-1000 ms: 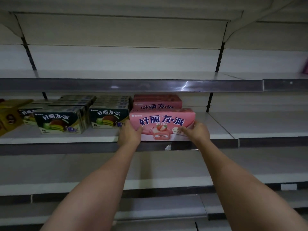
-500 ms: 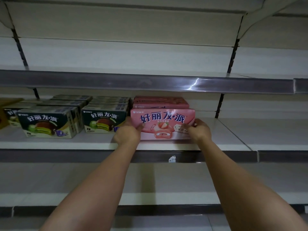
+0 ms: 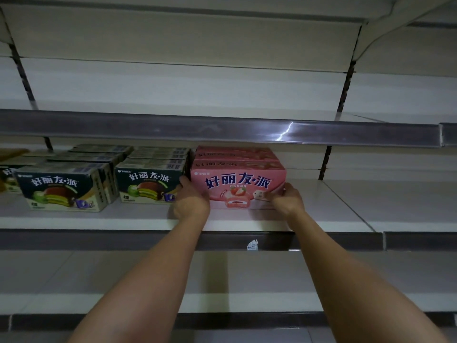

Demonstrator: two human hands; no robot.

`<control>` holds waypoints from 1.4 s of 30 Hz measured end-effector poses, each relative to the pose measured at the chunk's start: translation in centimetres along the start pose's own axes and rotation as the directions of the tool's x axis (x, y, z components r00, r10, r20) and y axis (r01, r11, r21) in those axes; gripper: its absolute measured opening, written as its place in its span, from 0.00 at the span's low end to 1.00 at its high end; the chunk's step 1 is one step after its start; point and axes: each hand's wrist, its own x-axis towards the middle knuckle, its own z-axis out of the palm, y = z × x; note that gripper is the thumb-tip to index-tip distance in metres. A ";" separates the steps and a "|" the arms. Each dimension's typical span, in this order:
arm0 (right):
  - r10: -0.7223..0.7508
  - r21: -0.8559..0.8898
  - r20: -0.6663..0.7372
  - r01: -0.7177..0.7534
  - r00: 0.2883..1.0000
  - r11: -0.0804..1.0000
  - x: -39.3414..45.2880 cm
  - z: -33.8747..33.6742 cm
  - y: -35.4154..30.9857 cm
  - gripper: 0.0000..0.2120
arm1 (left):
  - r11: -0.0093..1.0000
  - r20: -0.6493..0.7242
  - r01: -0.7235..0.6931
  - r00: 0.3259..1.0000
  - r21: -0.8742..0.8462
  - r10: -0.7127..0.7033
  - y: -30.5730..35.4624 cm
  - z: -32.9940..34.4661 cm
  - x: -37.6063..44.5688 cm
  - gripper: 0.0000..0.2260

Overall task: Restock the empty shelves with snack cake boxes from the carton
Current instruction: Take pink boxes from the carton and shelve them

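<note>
Retail shelving bay being viewed in dim light

White metal shelf boards (image 3: 371, 209) are being carried on dark slotted uprights (image 3: 345, 92) set against a pale back panel (image 3: 185, 90). Each board is being edged by a grey price rail (image 3: 148, 128), on which a bright streak of light is being reflected. A small torn label (image 3: 252, 245) is being held on the rail of the middle board. A white bracket (image 3: 373, 38) is being shown at upper right.
</note>
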 end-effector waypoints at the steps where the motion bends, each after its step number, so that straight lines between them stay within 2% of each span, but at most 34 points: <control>1: 0.002 0.010 0.003 -0.002 1.000 1.000 -0.1 0.0 -0.1 0.17 | 1.000 -0.005 0.009 1.000 -0.027 -0.009 0.1 0.0 -0.2 0.23; 3: 0.011 0.045 0.010 -0.011 1.000 0.999 -0.3 0.0 -0.3 0.17 | 0.998 0.011 0.030 1.000 -0.047 -0.029 0.3 -0.1 -0.6 0.23; 8: 0.081 0.169 0.050 -0.088 0.995 0.982 -1.4 0.0 -1.3 0.22 | 0.999 0.167 0.014 0.986 -0.040 -0.007 0.8 -0.2 -1.4 0.18; 12: 0.034 0.052 0.125 -0.041 0.992 0.998 -3.1 -1.0 -2.2 0.12 | 0.998 0.214 0.024 0.977 -0.066 -0.010 1.0 -1.9 -2.3 0.13; 14: 0.027 -0.030 0.166 -0.022 0.986 0.999 -3.9 -1.8 -2.6 0.11 | 0.998 0.187 0.040 0.982 -0.054 -0.029 0.8 -3.2 -2.9 0.13; 17: 0.044 -0.117 0.219 -0.019 0.975 0.993 -4.8 -2.4 -2.4 0.17 | 0.996 0.132 0.088 0.988 -0.023 -0.084 0.1 -5.2 -4.5 0.15; 20: 0.014 -0.184 0.300 0.043 0.954 0.982 -6.4 -2.5 -2.4 0.22 | 0.985 0.080 0.173 0.982 0.000 -0.172 -1.4 -7.1 -6.7 0.17; 23: -0.009 -0.197 0.370 0.088 0.929 0.977 -8.9 -1.9 -2.7 0.29 | 0.963 0.047 0.269 0.962 -0.002 -0.268 -3.6 -9.1 -9.5 0.15; 27: -0.092 -0.147 0.458 0.177 0.884 0.973 -12.4 0.3 -2.8 0.26 | 0.933 -0.019 0.356 0.934 0.044 -0.356 -7.5 -12.3 -14.8 0.15; 30: -0.114 -0.117 0.570 0.217 0.814 0.969 -15.8 2.7 -2.9 0.25 | 0.886 -0.070 0.460 0.887 0.049 -0.457 -11.0 -15.4 -19.1 0.14; 34: -0.071 -0.130 0.706 0.227 0.704 0.965 -21.0 5.6 -2.2 0.27 | 0.807 -0.146 0.591 0.799 0.007 -0.584 -15.6 -19.4 -24.0 0.14; 40: -0.005 -0.168 0.873 0.310 0.487 0.936 -29.1 10.9 -1.5 0.27 | 0.656 -0.273 0.745 0.610 -0.120 -0.744 -22.4 -25.1 -30.3 0.12; 42: 0.008 -0.160 0.905 0.322 0.426 0.933 -31.8 12.7 -2.2 0.28 | 0.621 -0.281 0.772 0.571 -0.134 -0.771 -24.2 -26.8 -32.1 0.11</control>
